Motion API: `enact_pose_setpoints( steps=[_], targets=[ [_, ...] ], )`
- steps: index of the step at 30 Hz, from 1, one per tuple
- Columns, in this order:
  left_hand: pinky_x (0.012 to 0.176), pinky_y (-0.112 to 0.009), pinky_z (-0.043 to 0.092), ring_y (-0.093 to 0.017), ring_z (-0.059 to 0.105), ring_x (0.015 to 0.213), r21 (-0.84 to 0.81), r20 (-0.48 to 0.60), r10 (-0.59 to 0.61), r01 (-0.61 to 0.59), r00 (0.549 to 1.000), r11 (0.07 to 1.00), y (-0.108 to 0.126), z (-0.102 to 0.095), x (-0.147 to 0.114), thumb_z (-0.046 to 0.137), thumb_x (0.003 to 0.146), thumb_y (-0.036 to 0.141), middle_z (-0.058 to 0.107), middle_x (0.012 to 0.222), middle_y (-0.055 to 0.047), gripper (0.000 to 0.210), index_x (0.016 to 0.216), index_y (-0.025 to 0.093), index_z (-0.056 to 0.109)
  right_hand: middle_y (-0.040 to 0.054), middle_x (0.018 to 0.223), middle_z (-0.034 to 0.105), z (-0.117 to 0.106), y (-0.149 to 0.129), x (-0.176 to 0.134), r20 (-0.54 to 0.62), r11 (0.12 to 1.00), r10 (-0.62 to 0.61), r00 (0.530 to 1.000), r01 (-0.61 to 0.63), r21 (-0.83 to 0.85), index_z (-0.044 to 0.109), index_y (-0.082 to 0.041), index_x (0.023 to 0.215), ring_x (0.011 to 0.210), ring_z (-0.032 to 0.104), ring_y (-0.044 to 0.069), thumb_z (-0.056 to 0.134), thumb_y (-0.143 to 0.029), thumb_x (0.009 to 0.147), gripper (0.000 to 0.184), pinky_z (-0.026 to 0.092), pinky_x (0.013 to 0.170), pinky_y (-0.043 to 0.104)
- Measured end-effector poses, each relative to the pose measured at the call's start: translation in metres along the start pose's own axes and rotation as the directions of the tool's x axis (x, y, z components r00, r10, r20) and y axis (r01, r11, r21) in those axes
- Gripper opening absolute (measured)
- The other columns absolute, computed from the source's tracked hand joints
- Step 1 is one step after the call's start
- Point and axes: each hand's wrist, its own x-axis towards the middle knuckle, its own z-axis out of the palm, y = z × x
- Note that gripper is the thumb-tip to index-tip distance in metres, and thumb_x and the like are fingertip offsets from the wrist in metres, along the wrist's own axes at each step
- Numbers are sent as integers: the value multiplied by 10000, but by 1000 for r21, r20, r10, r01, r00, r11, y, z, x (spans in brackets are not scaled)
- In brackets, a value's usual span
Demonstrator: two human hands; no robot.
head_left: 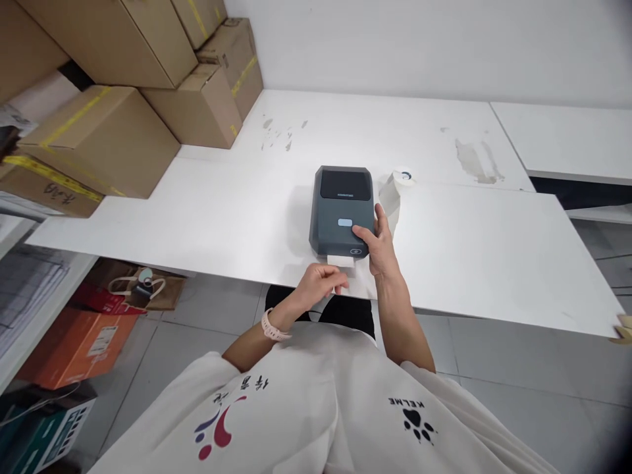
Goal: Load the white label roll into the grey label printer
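A dark grey label printer [344,210] stands on the white table, with a short white label [340,261] sticking out of its front slot. My right hand [378,243] grips the printer's lower right side, thumb on the top near the light-coloured button and fingers along the side. Just in front of the slot is my left hand [320,283], a pink band on its wrist. Its fingers are curled together close below the label; whether something is between them is hidden. Behind the printer's right side, a loose strip of label paper [391,197] trails from a small roll [405,176].
Brown cardboard boxes [106,135] are stacked on the table's left end. A white wall [419,46] rises behind the table [474,257]. Below left, an orange box [81,345] and a paper bag [168,289] sit near a shelf. The table's front edge lies close to my body.
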Motion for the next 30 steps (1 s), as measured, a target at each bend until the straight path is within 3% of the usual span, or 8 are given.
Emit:
enact_pose_setpoints(
  steps=[2, 4, 9, 12, 16, 19, 24, 30],
  targets=[
    [507, -262, 332, -71, 430, 478, 91, 107, 29, -39, 994, 995, 1, 1, -4, 650, 823, 433, 613, 587, 1, 316, 638, 180, 691, 52, 1669, 296, 1, -9, 5, -33, 1000, -11, 999, 12, 14, 46, -347, 1638, 1502, 372, 262, 663, -514, 828, 1032, 407, 1195, 479],
    [507, -252, 339, -73, 454, 490, 99, 154, -9, -6, 988, 995, -5, 1, -8, 660, 822, 482, 602, 581, 3, 362, 648, 166, 690, 28, 1653, 330, 2, -19, 9, -73, 999, -8, 997, 11, 37, 132, -370, 1626, 1515, 342, 250, 736, -497, 770, 1055, 340, 1239, 465],
    [470, -251, 266, -61, 407, 457, -172, 41, -83, 89, 996, 981, -16, -10, -2, 530, 858, 672, 575, 595, 11, 553, 770, 157, 711, 50, 1658, 312, 8, -32, 11, -124, 996, 61, 990, -53, 67, 241, -301, 1602, 1521, 322, 249, 803, -480, 705, 1074, 301, 1264, 440],
    [469, -260, 234, -60, 405, 454, -250, -24, -87, 78, 996, 965, -12, -15, 9, 538, 849, 677, 566, 575, -1, 574, 633, 154, 631, 57, 1661, 302, 9, -30, 10, -127, 997, 50, 991, -43, 57, 227, -282, 1605, 1523, 318, 250, 790, -486, 714, 1074, 304, 1263, 432],
    [482, -258, 239, -47, 353, 443, -185, -141, 4, -31, 990, 982, -9, -12, 17, 670, 812, 553, 502, 490, 26, 516, 507, 171, 505, 51, 1658, 309, 8, -26, 11, -130, 999, 34, 991, -31, 27, 236, -306, 1600, 1523, 318, 255, 780, -500, 725, 1049, 295, 1264, 454],
    [479, -258, 244, -48, 321, 432, -62, -194, 70, -83, 979, 995, -14, -10, 19, 645, 843, 517, 471, 453, 35, 520, 483, 175, 493, 60, 1656, 312, 7, -27, 10, -135, 999, 40, 990, -38, 23, 244, -303, 1597, 1513, 335, 264, 784, -513, 717, 1054, 311, 1255, 463],
    [507, -246, 318, -64, 400, 462, 52, -176, 137, -130, 975, 990, -22, -16, 21, 600, 886, 523, 496, 479, 28, 519, 509, 172, 538, 75, 1650, 314, 6, -35, 9, -109, 999, 35, 993, -38, -24, 219, -295, 1604, 1503, 346, 284, 804, -524, 696, 1104, 336, 1241, 476],
    [521, -238, 342, -77, 453, 509, 53, -188, 170, -163, 967, 985, -27, -14, 22, 600, 892, 546, 520, 520, 20, 519, 535, 174, 538, 62, 1617, 370, 5, -37, 15, -82, 994, -37, 996, 29, -106, 233, -351, 1589, 1460, 406, 287, 796, -473, 719, 1043, 374, 1212, 514]
  ],
)
